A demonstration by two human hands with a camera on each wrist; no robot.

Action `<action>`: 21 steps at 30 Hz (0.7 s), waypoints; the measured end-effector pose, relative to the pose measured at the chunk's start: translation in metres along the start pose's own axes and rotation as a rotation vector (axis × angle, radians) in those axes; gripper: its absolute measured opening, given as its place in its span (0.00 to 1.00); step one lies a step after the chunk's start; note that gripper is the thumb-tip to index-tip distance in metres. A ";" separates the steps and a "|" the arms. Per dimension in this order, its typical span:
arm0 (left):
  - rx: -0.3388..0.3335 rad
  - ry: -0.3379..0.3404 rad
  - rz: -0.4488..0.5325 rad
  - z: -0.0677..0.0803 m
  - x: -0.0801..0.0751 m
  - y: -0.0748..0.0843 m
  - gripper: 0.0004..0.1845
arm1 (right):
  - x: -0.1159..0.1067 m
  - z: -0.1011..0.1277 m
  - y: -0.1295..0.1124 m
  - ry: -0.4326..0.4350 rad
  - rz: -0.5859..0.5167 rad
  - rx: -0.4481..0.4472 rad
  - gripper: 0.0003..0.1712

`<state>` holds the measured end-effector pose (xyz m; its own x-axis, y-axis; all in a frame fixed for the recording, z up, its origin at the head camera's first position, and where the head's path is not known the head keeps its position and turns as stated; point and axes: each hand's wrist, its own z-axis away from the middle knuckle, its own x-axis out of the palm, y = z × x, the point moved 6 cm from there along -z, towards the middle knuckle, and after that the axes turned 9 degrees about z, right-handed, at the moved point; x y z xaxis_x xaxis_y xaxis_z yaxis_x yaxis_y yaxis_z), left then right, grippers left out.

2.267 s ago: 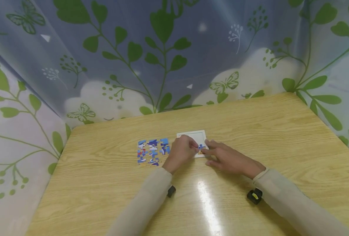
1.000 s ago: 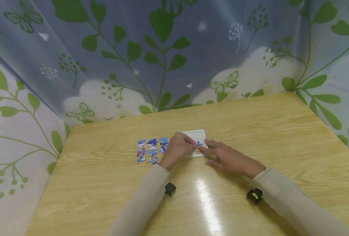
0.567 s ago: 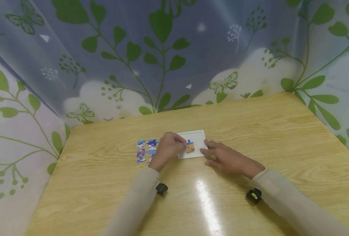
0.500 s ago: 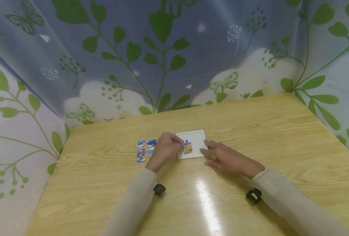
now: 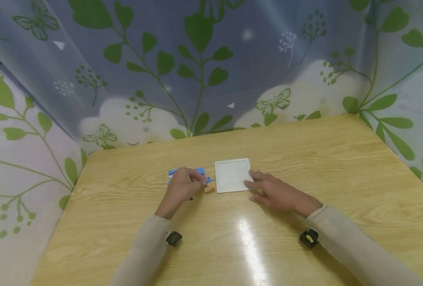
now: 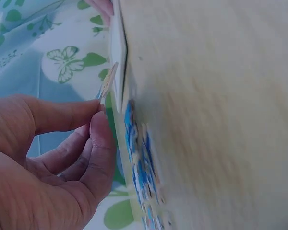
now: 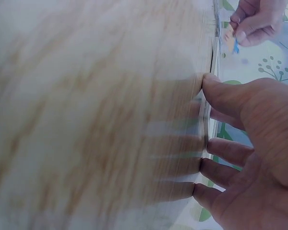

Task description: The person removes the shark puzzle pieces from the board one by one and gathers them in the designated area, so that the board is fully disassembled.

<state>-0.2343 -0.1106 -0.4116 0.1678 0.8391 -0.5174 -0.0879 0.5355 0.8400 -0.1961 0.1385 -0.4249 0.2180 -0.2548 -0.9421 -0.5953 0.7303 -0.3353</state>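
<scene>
My left hand (image 5: 183, 186) pinches a jigsaw piece (image 5: 209, 186), blue at one end and sandy orange at the other, between thumb and fingertips. The left wrist view has this puzzle piece (image 6: 107, 82) raised above the table, seen nearly edge-on. Beneath and beside that hand lie the other puzzle pieces (image 5: 199, 171), mostly covered by it in the head view. To their right is a flat white puzzle tray (image 5: 232, 174) with a raised border and a bare inside. My right hand (image 5: 275, 192) rests at the tray's right edge, fingers extended and touching it.
The wooden table (image 5: 125, 234) runs back to a patterned curtain (image 5: 154, 91) with green leaves and butterflies. A black wrist camera (image 5: 174, 238) sits on the left wrist and another wrist camera (image 5: 309, 238) on the right.
The left hand has carried the pinched jigsaw piece left, from over the tray to beside the other pieces, uncovering the tray's inside. The right hand has stayed at the tray's edge.
</scene>
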 end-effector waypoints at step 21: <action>0.064 -0.002 -0.186 0.007 -0.002 -0.009 0.02 | 0.000 0.003 0.002 0.018 -0.008 -0.011 0.28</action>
